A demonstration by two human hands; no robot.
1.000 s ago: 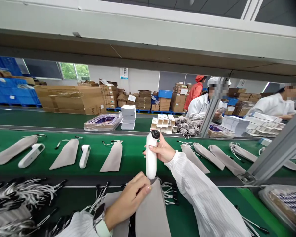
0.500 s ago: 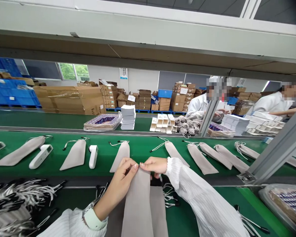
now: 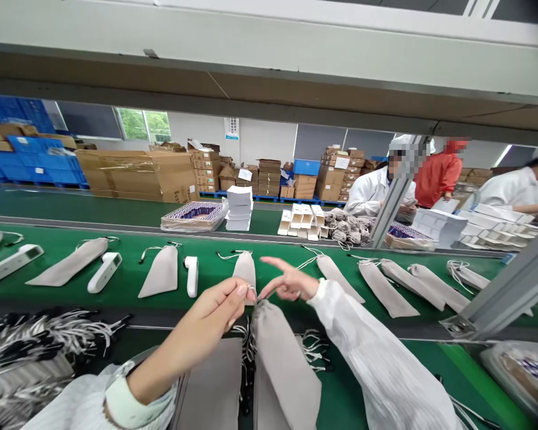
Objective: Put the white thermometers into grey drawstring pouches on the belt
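Observation:
My left hand [image 3: 222, 307] is closed in a pinch on the drawstring of a grey drawstring pouch [image 3: 287, 364]. The pouch hangs below it, its mouth gathered and its flat body slanting down to the right. Just right of the cord, my right hand [image 3: 293, 283] has its fingers apart, with one fingertip close to the gathered top; whether it touches the cord I cannot tell. Beneath lie more flat grey pouches [image 3: 213, 382], their white cords with dark tips bunched between them. A heap of corded pouches [image 3: 36, 358] lies at the left.
A green conveyor [image 3: 215, 286] crosses in front, carrying grey pouches and white handheld devices [image 3: 105, 273]. Beyond it stand a patterned tray [image 3: 195, 215], a paper stack [image 3: 239, 208] and white boxes [image 3: 301, 220]. A metal post [image 3: 497, 292] rises at right; a shelf [image 3: 269, 77] spans overhead. Co-workers are across.
The pouch mouth, flat between both hands before, is now gathered. My right hand has let go and spread its fingers; my left hand now pinches the cord. The view has shifted left.

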